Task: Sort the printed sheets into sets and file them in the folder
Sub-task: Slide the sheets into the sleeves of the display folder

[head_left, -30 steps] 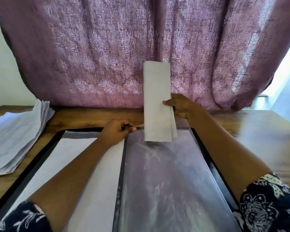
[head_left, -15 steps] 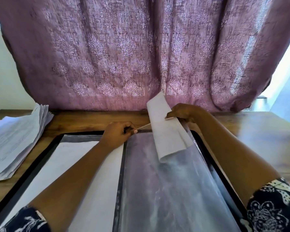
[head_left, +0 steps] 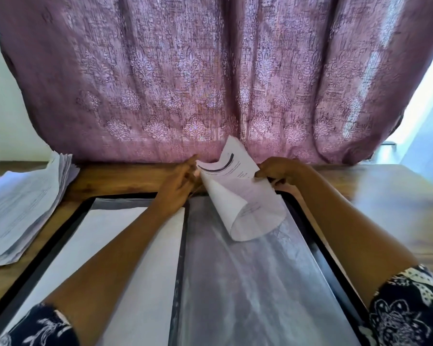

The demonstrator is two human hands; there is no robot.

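Note:
An open black folder [head_left: 68, 218] lies on the wooden desk, a white sheet [head_left: 135, 245] in its left sleeve and a clear plastic sleeve [head_left: 248, 283] on its right page. A curled set of printed sheets [head_left: 240, 196] stands at the top of that clear sleeve, bent over on itself. My right hand [head_left: 278, 171] pinches the set's right edge. My left hand [head_left: 178, 183] is at the set's left edge by the sleeve's top; whether its fingers grip the paper or the sleeve mouth is hidden. A stack of printed sheets [head_left: 18, 208] lies at the left.
A mauve patterned curtain [head_left: 210, 83] hangs just behind the desk's far edge. Bare wooden desk [head_left: 385, 196] stretches to the right of the folder. A bright window strip shows at the far right.
The set of sheets has come down from upright to a curled bend at the sleeve's top. My left hand has moved up and right to the set's left edge.

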